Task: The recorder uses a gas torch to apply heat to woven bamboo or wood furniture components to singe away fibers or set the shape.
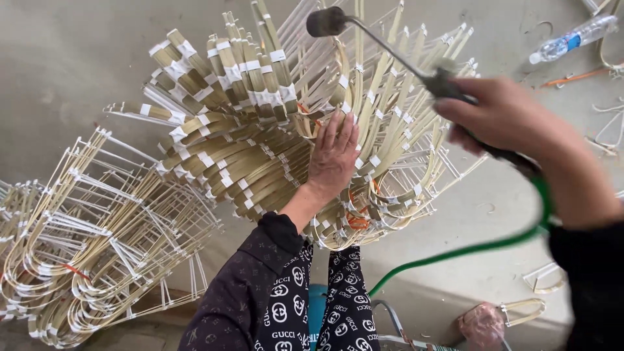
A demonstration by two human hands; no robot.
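My left hand [333, 156] lies flat, fingers spread, on a big bundle of bent bamboo strip frames [260, 123] bound with white tape. My right hand [513, 123] grips the dark handle of a long metal torch-like tool [390, 49] whose dark round head [325, 21] hangs above the top of the bundle. A green hose [468, 247] runs from the handle down toward the floor. The right hand and tool are blurred.
A second pile of taped bamboo frames [84, 240] lies at the lower left. A clear plastic bottle [572, 38] rests on the grey concrete floor at the upper right. Loose bamboo loops [536, 276] and a pink-brown lump [482, 325] sit at the lower right.
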